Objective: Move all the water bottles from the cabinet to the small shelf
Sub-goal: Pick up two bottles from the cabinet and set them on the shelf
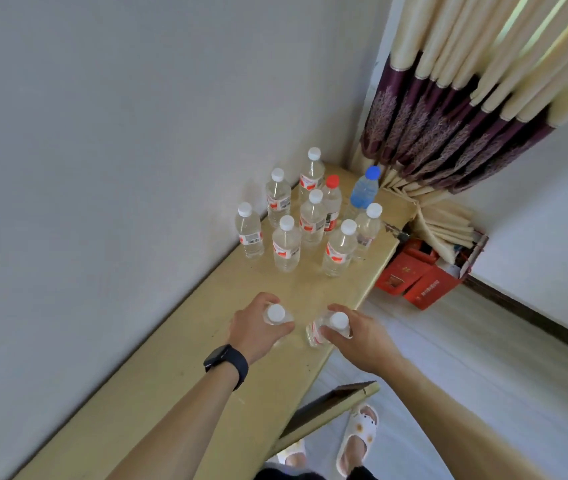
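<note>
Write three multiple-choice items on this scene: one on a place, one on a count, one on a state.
1. Where does the blue-capped bottle stand?
A) nearest the curtain
B) on the floor
C) at the cluster's near front

2. How many bottles have a red cap?
A) none
B) one
C) four

3. What are the hands doing?
A) both hang empty
B) only one grips a bottle
C) each grips a bottle

Answers:
1 A: it stands at the cluster's edge, beside the curtain folds.
2 B: a single red cap shows among the white ones.
3 C: the left hand grips the left bottle, and the right hand grips the right bottle.
</note>
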Demonstrator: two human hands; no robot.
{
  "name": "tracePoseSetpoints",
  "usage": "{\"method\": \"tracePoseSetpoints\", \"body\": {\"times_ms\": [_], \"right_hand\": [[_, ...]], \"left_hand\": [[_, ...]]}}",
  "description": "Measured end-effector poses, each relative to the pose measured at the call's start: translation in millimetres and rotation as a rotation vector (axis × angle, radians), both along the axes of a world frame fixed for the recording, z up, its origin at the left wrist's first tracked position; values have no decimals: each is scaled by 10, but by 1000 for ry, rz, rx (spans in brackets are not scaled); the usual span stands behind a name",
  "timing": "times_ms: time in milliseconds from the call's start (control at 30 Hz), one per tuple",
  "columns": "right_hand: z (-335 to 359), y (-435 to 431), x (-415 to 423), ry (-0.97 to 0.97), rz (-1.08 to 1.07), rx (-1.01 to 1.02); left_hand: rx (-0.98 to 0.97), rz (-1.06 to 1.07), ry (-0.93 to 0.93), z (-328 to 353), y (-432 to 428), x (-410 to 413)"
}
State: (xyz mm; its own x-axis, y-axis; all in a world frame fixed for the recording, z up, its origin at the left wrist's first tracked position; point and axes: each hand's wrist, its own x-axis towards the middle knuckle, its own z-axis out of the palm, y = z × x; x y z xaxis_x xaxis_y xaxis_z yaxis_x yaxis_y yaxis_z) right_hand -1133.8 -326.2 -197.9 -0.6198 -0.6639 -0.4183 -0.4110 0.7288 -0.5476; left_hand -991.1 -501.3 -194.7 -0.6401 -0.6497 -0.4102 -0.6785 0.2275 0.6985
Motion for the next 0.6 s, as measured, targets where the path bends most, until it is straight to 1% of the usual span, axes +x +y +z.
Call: {"method": "tracePoseSetpoints", "body": {"times_ms": [133,267,367,433,500,600], "right_hand": [[187,620,24,42,-177,-16],[530,1478,59,176,-395,-19],[801,2256,138,252,-641,-48],[973,2831,233,332,-796,-50],[1134,3426,380,424,-927,-18],[1384,4286,657,518,-1101,39]], "left_hand": [[-13,-260,40,337,235,-430],[9,-577,134,700,827,-1009],[56,-801,193,931,1508,-1405],[47,-926,236,1052,2057,-1629],[34,-1038,274,1156,2676,-1790],[64,-1179,327,1349,3675,-1896]]}}
